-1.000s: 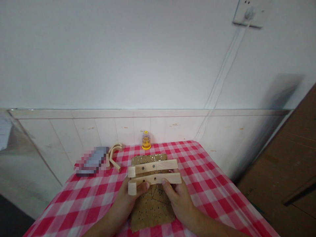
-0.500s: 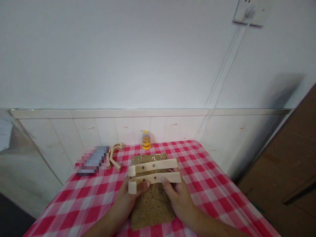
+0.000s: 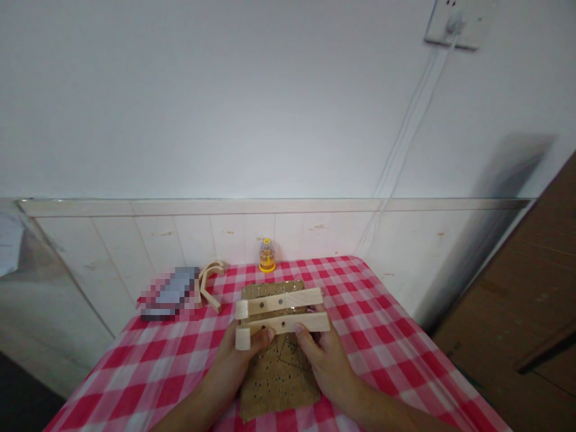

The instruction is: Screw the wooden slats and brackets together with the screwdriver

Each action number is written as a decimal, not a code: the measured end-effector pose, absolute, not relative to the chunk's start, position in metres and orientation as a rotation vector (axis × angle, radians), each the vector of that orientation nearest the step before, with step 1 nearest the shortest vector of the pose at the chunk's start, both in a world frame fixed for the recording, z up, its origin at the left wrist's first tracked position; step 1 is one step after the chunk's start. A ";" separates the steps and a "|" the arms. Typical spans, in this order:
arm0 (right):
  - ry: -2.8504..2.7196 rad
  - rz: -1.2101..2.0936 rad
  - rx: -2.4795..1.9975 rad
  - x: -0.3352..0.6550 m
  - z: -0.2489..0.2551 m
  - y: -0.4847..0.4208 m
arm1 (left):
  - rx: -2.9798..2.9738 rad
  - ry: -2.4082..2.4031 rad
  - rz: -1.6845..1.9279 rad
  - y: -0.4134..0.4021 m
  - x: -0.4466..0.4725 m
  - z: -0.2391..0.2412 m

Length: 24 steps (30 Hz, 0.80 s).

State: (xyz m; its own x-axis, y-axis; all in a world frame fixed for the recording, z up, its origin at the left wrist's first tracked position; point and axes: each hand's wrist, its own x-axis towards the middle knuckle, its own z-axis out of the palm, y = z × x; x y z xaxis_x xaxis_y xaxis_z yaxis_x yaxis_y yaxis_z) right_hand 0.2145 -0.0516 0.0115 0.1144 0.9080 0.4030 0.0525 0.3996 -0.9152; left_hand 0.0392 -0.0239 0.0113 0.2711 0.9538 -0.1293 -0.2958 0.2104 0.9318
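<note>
Head-cam view down onto a table w/ a red & white checked cloth (image 3: 360, 312), set against a white wall.

Centre: a pale wooden frame (image 3: 288, 324) made of two flat bars running left-right, parallel, w/ a narrow gap btw them. Each bar has small dark holes near its middle. A short rounded block hangs down at the left end of the near bar. The frame is held just above a brown cardboard sheet (image 3: 276, 378) dotted w/ holes, which lies flat on the cloth.

The left hand (image 3: 234, 363) clamps the frame's left end, thumb tip against the block and the near bar; its other fingers are hidden under the wood. The right hand (image 3: 330, 366) grips right of centre, thumb pressed on the near bar's front edge, fingers curled round behind.

Farther back: curved wood pieces (image 3: 209, 282), a small yellow bottle (image 3: 267, 255) by the wall, and a blurred grey item (image 3: 168, 294) at far left.
</note>
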 end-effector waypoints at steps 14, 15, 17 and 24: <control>-1.320 0.777 -0.980 0.218 0.007 -0.054 | 0.977 0.798 1.007 -0.025 0.039 0.013; -1.317 0.776 -0.983 0.218 0.007 -0.053 | 0.975 0.807 1.011 -0.024 0.039 0.012; -1.310 0.779 -0.990 0.218 0.007 -0.052 | 0.963 0.835 1.024 -0.024 0.039 0.010; -1.312 0.802 -0.989 0.215 0.014 -0.050 | 0.912 0.893 1.046 -0.021 0.040 0.005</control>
